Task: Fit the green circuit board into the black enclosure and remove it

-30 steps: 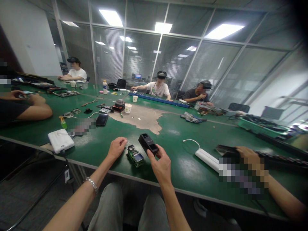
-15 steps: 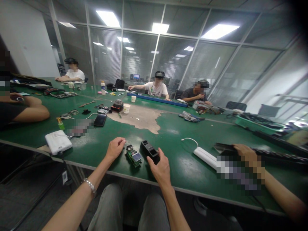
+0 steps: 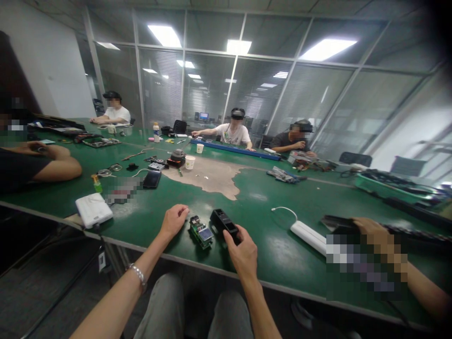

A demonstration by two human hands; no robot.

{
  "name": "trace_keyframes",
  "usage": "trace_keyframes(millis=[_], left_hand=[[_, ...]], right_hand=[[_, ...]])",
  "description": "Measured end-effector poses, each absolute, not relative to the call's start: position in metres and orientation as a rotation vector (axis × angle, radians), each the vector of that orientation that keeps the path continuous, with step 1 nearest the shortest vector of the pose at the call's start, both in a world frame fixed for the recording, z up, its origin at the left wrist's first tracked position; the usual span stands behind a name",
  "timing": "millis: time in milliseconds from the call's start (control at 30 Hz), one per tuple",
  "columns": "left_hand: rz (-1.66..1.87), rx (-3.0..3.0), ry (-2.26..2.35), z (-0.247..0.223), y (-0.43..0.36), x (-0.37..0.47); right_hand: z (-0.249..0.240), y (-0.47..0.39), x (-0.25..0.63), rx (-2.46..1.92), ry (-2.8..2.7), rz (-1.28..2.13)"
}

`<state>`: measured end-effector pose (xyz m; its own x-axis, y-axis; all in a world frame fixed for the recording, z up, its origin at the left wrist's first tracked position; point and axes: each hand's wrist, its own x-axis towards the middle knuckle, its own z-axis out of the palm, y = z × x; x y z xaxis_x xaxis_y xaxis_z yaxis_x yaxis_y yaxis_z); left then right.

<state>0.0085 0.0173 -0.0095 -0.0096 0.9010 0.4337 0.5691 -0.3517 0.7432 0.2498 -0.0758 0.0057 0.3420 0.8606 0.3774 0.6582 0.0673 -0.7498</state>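
Note:
My right hand [image 3: 243, 249] grips the near end of a black plastic housing [image 3: 224, 222], thumb on one side and fingers on the other. The housing has openings in its upper face and is tilted close above the green tabletop [image 3: 278, 254]. Just left of it lies a green circuit board assembly [image 3: 200, 233] with a small grey-blue screen, touched by neither hand. Beyond the board's left side, my left hand [image 3: 174, 220] rests at the table with its fingers curled together. Whatever may be between those fingertips is hidden.
A white box [image 3: 93, 210] with a cable stands at left, near a black phone [image 3: 152, 179]. Paper cups [image 3: 189, 162] are farther back. On the right are a white power strip [image 3: 307, 235] and a neighbour's hand [image 3: 374, 230]. Several people sit around the table.
The black housing has turned in my right hand, so its openings show differently. My left hand keeps its curled pose. The whole view has shifted slightly, and things appear farther right and lower.

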Motion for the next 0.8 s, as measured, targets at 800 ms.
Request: trace_keyframes(millis=[800], left_hand=[[1.317, 1.920, 1.519, -0.008, 0.019, 0.006]], right_hand=[[0.037, -0.105, 0.192, -1.585, -1.592, 0.118]])
